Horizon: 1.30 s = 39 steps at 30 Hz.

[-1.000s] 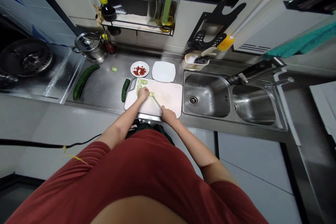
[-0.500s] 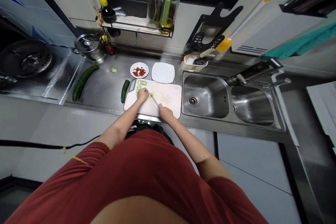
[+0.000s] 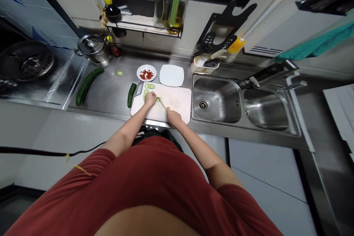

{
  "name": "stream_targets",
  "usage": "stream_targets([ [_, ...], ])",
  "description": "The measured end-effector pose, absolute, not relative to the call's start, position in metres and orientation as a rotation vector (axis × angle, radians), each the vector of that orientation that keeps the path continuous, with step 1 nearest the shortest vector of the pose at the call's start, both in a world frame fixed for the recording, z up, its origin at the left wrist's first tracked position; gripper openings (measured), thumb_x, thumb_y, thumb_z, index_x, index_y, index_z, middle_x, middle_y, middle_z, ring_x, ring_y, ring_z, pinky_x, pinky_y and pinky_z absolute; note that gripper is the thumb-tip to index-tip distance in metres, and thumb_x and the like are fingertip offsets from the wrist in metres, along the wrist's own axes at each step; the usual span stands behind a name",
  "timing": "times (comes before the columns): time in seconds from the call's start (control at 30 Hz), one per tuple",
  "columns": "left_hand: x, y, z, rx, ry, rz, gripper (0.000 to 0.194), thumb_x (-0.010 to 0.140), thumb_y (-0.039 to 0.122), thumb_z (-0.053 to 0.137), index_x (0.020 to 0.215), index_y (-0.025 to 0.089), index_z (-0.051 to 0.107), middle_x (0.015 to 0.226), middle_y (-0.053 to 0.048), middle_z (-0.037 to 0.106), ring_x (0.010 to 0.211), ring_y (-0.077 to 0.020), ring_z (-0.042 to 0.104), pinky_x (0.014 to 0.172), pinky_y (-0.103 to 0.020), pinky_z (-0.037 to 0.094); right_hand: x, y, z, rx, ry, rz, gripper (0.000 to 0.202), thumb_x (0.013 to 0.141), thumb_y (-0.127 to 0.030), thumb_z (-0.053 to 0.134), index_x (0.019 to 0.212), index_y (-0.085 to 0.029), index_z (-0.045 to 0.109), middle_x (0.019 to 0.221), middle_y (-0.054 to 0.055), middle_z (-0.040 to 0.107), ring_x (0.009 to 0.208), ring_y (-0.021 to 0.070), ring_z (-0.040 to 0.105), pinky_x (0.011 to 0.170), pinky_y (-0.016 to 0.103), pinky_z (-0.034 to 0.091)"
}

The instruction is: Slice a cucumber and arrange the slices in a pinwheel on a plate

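Note:
My right hand (image 3: 174, 117) is closed round the handle of a knife (image 3: 162, 104), its blade pointing up and left over the white cutting board (image 3: 179, 99). Beside the blade tip, my left hand (image 3: 150, 99) is closed, fingers bent together; whatever they hold is too small to make out. A cucumber slice (image 3: 158, 99) lies at the blade, just right of my left hand. Several cucumber slices (image 3: 149, 86) rest on the board's upper left part. Left of the board lies a cut piece of cucumber (image 3: 131, 95).
Behind the board stand a plate with red chopped pieces (image 3: 146, 73) and a white square plate (image 3: 172, 75). A whole cucumber (image 3: 87, 86) and a pot (image 3: 94, 49) are at the left. The double sink (image 3: 217, 99) adjoins the board's right side.
The knife blade has shifted very slightly up and left with my right hand. My left hand stays in nearly the same place, and the view has moved a little.

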<state>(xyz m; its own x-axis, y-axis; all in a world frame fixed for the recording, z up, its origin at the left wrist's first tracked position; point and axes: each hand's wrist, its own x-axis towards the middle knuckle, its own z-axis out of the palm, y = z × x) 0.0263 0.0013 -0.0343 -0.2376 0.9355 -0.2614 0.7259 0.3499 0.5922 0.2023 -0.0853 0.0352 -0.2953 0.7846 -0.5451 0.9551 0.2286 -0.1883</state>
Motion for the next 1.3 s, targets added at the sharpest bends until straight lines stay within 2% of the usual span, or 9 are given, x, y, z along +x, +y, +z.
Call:
stream_targets([
  [0.43, 0.025, 0.002, -0.039, 1.435, 2.027, 0.478, 0.013, 0.075, 0.018, 0.061, 0.086, 0.021, 0.068, 0.086, -0.002, 0.069, 0.085, -0.0177, 0.063, 0.072, -0.025, 0.044, 0.218, -0.107, 0.034, 1.600, 2.085, -0.686, 0.039, 0.090, -0.012, 0.041, 0.129, -0.015, 0.037, 0.104, 0.017, 0.066, 0.101, 0.0261, 0.064, 0.079, 0.033, 0.047],
  [0.87, 0.027, 0.001, -0.034, 1.410, 2.038, 0.479, 0.014, 0.075, 0.016, 0.061, 0.086, 0.021, 0.068, 0.086, -0.003, 0.069, 0.085, -0.0175, 0.063, 0.075, -0.026, 0.044, 0.206, -0.092, 0.035, 1.595, 2.147, -0.671, 0.040, 0.092, -0.008, 0.035, 0.131, -0.014, 0.035, 0.108, 0.018, 0.065, 0.101, 0.0258, 0.064, 0.081, 0.034, 0.048],
  [1.3, 0.027, 0.000, -0.033, 1.434, 2.029, 0.470, 0.010, 0.077, 0.019, 0.062, 0.086, 0.021, 0.067, 0.089, -0.003, 0.070, 0.085, -0.0166, 0.063, 0.073, -0.024, 0.043, 0.200, -0.085, 0.036, 1.627, 2.157, -0.702, 0.035, 0.091, -0.008, 0.037, 0.125, -0.014, 0.040, 0.106, 0.017, 0.066, 0.099, 0.0254, 0.065, 0.080, 0.034, 0.048],
])
